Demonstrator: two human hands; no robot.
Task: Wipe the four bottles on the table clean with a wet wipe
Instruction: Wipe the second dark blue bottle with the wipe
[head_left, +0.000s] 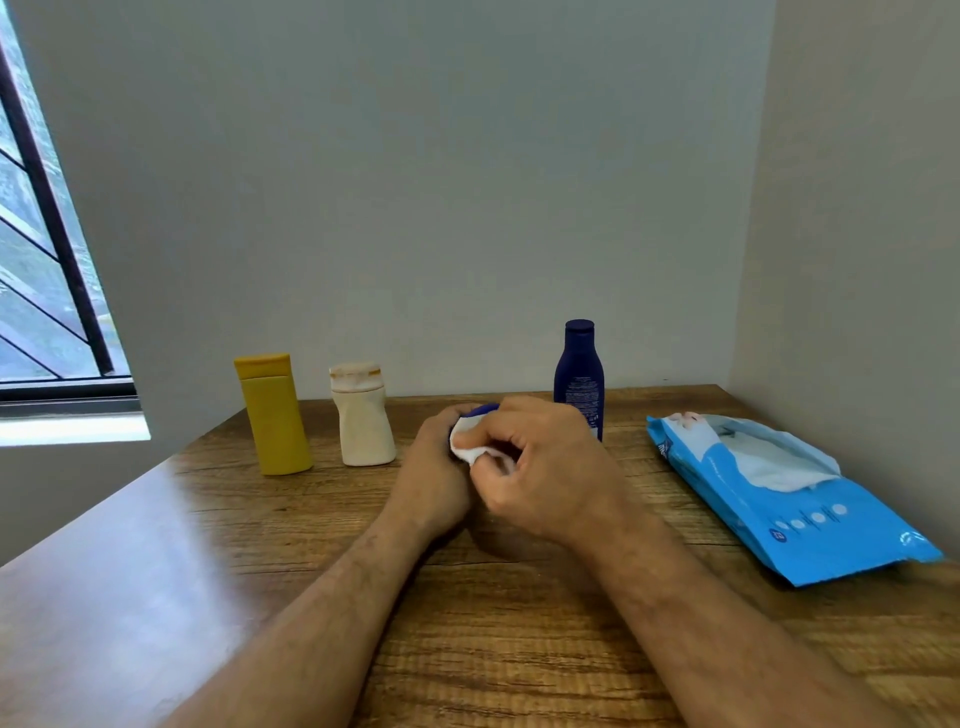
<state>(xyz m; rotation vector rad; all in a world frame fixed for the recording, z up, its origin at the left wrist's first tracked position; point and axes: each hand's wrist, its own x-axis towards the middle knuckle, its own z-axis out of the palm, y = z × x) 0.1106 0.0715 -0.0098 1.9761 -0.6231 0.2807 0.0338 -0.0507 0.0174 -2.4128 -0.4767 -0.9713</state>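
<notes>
A yellow bottle (274, 414) and a cream bottle (362, 414) stand upright at the back left of the wooden table (208, 545). A tall dark blue bottle (580, 376) stands at the back, behind my right hand. My left hand (434, 475) is wrapped around a small blue-topped bottle (484, 410); only its blue top shows. My right hand (545, 467) presses a white wet wipe (467, 441) against that bottle.
A blue pack of wet wipes (779, 499) lies open on the right of the table, a wipe sticking out of it. Walls close the back and right sides. A barred window (47, 260) is on the left.
</notes>
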